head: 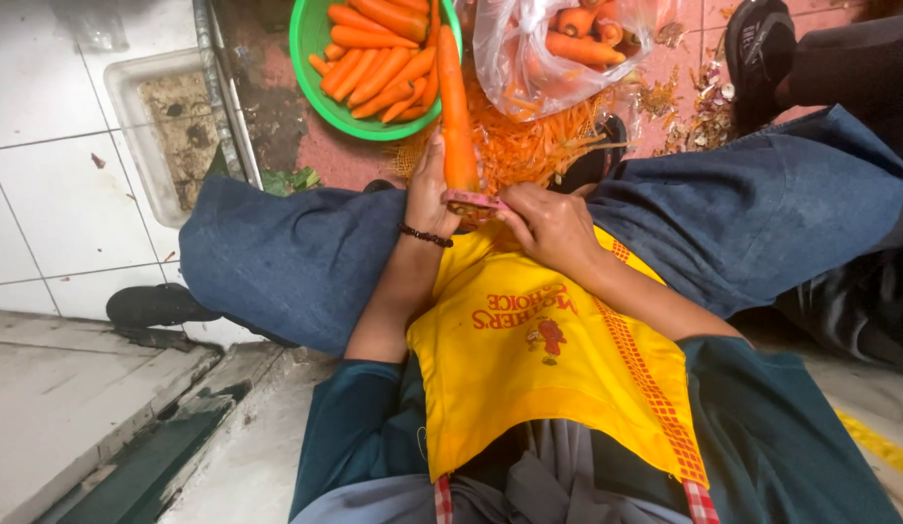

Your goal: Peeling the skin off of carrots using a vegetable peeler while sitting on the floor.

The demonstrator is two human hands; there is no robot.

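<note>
The left hand point(430, 189) of the person is closed around the lower end of a long orange carrot point(455, 112), and it holds this carrot so that the tip points away from the body, over the floor. A thin dark beaded bracelet point(425, 235) sits on the left wrist. The right hand point(548, 225) is just beside it, with the fingers clamped on a small pink-handled peeler point(474, 202), which lies against the near end of the carrot.

Under both hands there is a yellow apron with red print point(529, 359), spread over the lap, and the knees in blue denim trousers point(286, 257) open to the left and to the right.

Beyond the hands, a heap of thin orange carrot peelings point(529, 141) lies on the reddish tiled floor point(320, 150). Past the heap stands a round green plastic bowl point(306, 49) full of peeled carrots, and the far part of the held carrot crosses its rim in the view. To the right of the bowl there is a clear plastic bag point(500, 58) with more carrots inside. A black shoe point(760, 53) is seen at the upper right, and a white rectangular tray point(131, 126) stands at the left on the white tiles.
</note>
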